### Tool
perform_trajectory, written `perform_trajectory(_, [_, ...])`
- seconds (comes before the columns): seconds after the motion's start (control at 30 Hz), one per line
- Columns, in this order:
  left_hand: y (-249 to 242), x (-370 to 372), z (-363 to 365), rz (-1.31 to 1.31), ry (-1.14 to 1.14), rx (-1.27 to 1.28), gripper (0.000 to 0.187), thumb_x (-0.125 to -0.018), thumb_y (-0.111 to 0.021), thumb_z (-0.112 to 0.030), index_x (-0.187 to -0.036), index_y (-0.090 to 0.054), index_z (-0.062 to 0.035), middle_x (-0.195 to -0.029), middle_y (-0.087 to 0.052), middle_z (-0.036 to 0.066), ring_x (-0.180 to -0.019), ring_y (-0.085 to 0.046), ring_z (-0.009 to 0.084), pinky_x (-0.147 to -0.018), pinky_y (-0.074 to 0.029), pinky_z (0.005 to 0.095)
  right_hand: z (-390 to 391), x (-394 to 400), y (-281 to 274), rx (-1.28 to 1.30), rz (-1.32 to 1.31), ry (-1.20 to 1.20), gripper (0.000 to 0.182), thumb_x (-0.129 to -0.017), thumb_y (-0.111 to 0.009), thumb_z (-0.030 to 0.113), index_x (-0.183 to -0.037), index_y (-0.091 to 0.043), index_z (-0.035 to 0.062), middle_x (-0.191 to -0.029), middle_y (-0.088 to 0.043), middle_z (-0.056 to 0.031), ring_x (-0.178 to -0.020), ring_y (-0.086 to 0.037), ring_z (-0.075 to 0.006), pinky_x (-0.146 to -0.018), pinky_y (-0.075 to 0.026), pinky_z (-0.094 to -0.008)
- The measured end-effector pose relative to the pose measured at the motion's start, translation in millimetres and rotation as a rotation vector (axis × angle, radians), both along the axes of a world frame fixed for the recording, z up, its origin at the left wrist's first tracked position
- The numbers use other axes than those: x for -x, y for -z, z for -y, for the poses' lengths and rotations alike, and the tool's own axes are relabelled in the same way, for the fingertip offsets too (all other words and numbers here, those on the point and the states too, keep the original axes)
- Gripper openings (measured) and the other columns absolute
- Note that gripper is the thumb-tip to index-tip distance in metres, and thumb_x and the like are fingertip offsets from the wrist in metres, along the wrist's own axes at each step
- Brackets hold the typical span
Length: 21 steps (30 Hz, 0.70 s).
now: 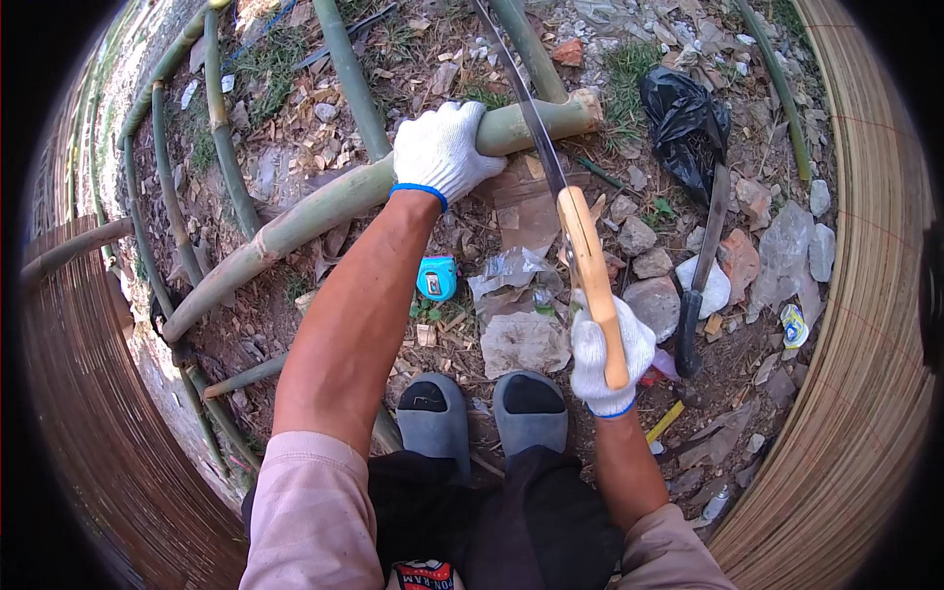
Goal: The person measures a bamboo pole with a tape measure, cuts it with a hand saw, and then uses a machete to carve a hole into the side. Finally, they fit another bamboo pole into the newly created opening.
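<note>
My left hand [444,147] and right hand [608,359] wear white knitted cloth gloves. The bamboo pole [324,206] looks matt green, smooth. My saw [575,211] has a dull metal blade and pale, smooth wooden handle. At upper right, a glossy black plastic bag [678,123].

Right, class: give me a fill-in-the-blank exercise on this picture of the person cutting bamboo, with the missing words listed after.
1. The left hand grips a thick ____ pole.
2. The right hand holds the wooden handle of a ____ whose blade lies across the pole near its cut end.
3. Both hands wear white ____.
4. The small tape measure on the ground is ____ in colour.

Missing words: bamboo; saw; gloves; blue
</note>
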<state>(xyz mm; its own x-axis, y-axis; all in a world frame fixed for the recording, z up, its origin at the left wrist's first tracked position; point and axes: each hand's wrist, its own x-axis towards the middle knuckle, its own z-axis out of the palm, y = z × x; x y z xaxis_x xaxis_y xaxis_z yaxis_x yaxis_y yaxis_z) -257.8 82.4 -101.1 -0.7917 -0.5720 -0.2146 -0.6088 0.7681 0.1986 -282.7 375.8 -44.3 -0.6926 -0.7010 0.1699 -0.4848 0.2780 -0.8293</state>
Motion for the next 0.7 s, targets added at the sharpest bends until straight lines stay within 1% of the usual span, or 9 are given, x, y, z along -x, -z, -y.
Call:
perform_trajectory(0.07, [2, 1, 3, -0.035, -0.009, 0.009, 0.064, -0.073, -0.086, -0.048, -0.126, -0.071, -0.0171, -0.113, -0.074, 0.014, -0.102, -0.074, 0.0339, -0.089, -0.057, 0.0487, -63, -29, -8, 0.01, 0.266, 0.101, 0.039, -0.098, -0.062, 0.032, -0.098, -0.072, -0.0055, -0.068, -0.066, -0.0108, -0.055, -0.067, -0.0273, -0.056, -0.055, -0.0371])
perform_trajectory(0.1, [4, 1, 2, -0.036, -0.011, 0.0, 0.064, -0.073, -0.086, -0.048, -0.126, -0.071, -0.0171, -0.113, -0.074, 0.014, -0.102, -0.074, 0.0339, -0.089, -0.057, 0.0487, -76, -34, -24, -0.051, 0.22, 0.062, 0.047, -0.1, -0.057, 0.037, -0.1, -0.073, -0.0069, -0.066, -0.066, -0.0084, -0.054, -0.067, -0.0226, -0.054, -0.054, -0.0353])
perform_trajectory(0.17, [3, 1, 3, -0.018, -0.004, 0.026, 0.063, -0.073, -0.086, -0.048, -0.126, -0.071, -0.0168, -0.112, -0.074, 0.014, -0.102, -0.074, 0.034, -0.089, -0.057, 0.0487, -83, -36, -27, -0.065, 0.133, 0.04, 0.046, -0.101, -0.057, 0.036, -0.1, -0.073, -0.007, -0.067, -0.067, -0.0088, -0.055, -0.068, -0.023, -0.054, -0.054, -0.0353])
perform_trajectory(0.4, [4, 0, 3, -0.025, 0.002, 0.026, 0.062, -0.073, -0.085, -0.048, -0.125, -0.071, -0.0164, -0.112, -0.074, 0.014, -0.101, -0.074, 0.0333, -0.088, -0.057, 0.0478, 6, 13, 3, 0.018, 0.001, -0.014, 0.017, -0.085, -0.072, 0.007, -0.098, -0.07, -0.005, -0.083, -0.07, -0.0183, -0.066, -0.069, -0.0383, -0.06, -0.055, -0.0419])
perform_trajectory(0.43, [4, 1, 3, -0.026, 0.008, 0.023, 0.062, -0.073, -0.085, -0.048, -0.125, -0.071, -0.0164, -0.112, -0.074, 0.014, -0.101, -0.074, 0.0333, -0.088, -0.057, 0.0478, -16, 4, -6, 0.005, 0.148, 0.016, 0.02, -0.089, -0.071, 0.012, -0.097, -0.07, -0.006, -0.082, -0.07, -0.018, -0.063, -0.068, -0.0368, -0.058, -0.054, -0.0406])
perform_trajectory(0.5, [7, -1, 4, -0.061, 0.003, 0.026, 0.063, -0.074, -0.085, -0.049, -0.126, -0.071, -0.0162, -0.112, -0.074, 0.014, -0.101, -0.074, 0.0335, -0.088, -0.057, 0.0479, -77, -21, -12, -0.041, 0.203, 0.063, 0.044, -0.1, -0.06, 0.036, -0.099, -0.073, -0.0067, -0.069, -0.068, -0.009, -0.057, -0.068, -0.0251, -0.058, -0.056, -0.0371])
perform_trajectory(0.53, [6, 0, 2, -0.058, 0.001, 0.045, 0.063, -0.074, -0.085, -0.049, -0.126, -0.071, -0.0166, -0.112, -0.074, 0.013, -0.101, -0.074, 0.0336, -0.088, -0.056, 0.048, -92, -30, -16, -0.055, 0.14, 0.071, 0.048, -0.101, -0.059, 0.039, -0.101, -0.074, -0.0063, -0.067, -0.067, -0.006, -0.057, -0.068, -0.0218, -0.059, -0.057, -0.0358])
perform_trajectory(0.63, [5, 0, 1, -0.021, 0.0, 0.047, 0.064, -0.073, -0.085, -0.05, -0.127, -0.071, -0.0169, -0.113, -0.074, 0.013, -0.102, -0.073, 0.0334, -0.088, -0.056, 0.0479, -48, -18, -11, -0.021, 0.178, 0.062, 0.038, -0.099, -0.063, 0.031, -0.099, -0.074, -0.0053, -0.07, -0.069, -0.0102, -0.059, -0.07, -0.0262, -0.06, -0.057, -0.0376])
perform_trajectory(0.7, [4, 1, 2, -0.037, 0.005, 0.04, 0.065, -0.073, -0.085, -0.05, -0.127, -0.071, -0.0164, -0.113, -0.073, 0.014, -0.102, -0.073, 0.0334, -0.088, -0.056, 0.0482, 22, 6, 6, 0.046, 0.151, 0.077, 0.017, -0.09, -0.07, 0.011, -0.098, -0.071, -0.0037, -0.081, -0.071, -0.0158, -0.066, -0.069, -0.0369, -0.061, -0.055, -0.0398])
